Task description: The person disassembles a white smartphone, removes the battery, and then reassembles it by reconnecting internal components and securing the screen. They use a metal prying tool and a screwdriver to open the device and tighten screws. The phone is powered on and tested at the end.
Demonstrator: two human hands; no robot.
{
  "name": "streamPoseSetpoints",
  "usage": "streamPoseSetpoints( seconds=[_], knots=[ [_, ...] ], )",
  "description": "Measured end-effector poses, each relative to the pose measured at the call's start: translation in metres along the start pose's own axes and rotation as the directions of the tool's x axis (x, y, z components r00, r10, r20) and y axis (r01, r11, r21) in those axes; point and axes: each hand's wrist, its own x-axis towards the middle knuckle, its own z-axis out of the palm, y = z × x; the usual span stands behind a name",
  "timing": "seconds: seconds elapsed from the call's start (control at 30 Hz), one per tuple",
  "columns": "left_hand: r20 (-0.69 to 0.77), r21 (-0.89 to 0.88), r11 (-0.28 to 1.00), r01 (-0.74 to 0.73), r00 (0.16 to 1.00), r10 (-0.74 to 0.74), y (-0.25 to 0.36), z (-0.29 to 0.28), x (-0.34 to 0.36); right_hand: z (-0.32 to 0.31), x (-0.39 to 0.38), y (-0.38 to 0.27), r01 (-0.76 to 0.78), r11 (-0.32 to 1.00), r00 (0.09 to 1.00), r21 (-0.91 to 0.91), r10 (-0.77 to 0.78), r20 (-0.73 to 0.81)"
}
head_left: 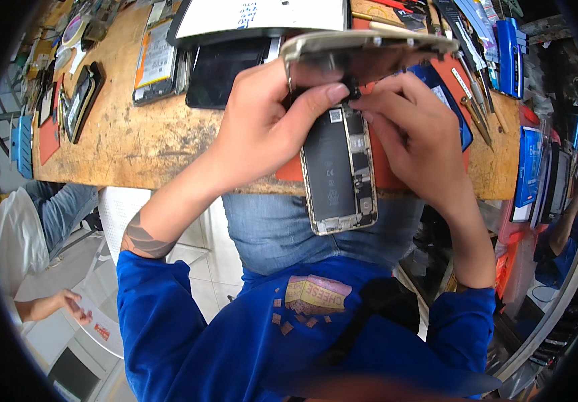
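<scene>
An opened smartphone (329, 174) with a black battery and bare components lies over the red mat (289, 171), its lower end past the table edge. Its screen panel (376, 47) is raised at the top end. My left hand (262, 124) is closed round that upper end and panel, thumb pressing by a small black connector (351, 90). My right hand (418, 130) has its fingertips curled in at the phone's top right beside the connector; what exactly they pinch is too small to make out.
The worn wooden table (128, 141) holds phones (155, 63), a black tablet (225, 77), a white board (249, 17), tools (477, 114) and blue packs (507, 57). At the lower left a seated person (24, 234) reaches a hand (71, 308) over a white chair.
</scene>
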Motion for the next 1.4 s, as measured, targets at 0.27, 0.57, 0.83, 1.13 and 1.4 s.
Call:
streamPoseSetpoints(
  seconds=[0.27, 0.57, 0.83, 1.13, 1.4],
  knots=[
    [-0.051, -0.056, 0.995, -0.079, 0.996, 0.077, -0.004, 0.010, 0.002, 0.000, -0.007, -0.006, -0.009, 1.000, 1.000, -0.024, 0.008, -0.025],
    [-0.054, -0.035, 0.998, -0.045, 0.998, 0.043, -0.002, 0.011, 0.002, -0.007, -0.025, -0.015, -0.085, 0.980, 0.988, -0.178, 0.059, -0.145],
    [-0.024, -0.031, 0.998, -0.051, 0.998, 0.050, -0.006, 0.010, 0.000, -0.042, -0.046, -0.013, -0.400, 0.785, 0.916, -0.473, 0.364, -0.171],
    [-0.126, -0.048, 0.959, -0.280, 0.954, 0.272, -0.015, 0.019, 0.011, -0.086, -0.044, 0.037, -0.564, 0.813, 0.799, -0.146, 0.492, -0.346],
    [-0.081, -0.112, 0.965, -0.236, 0.970, 0.228, -0.030, 0.033, 0.017, -0.097, 0.071, -0.134, -0.060, 0.976, 0.982, 0.209, 0.095, -0.161]
  ],
)
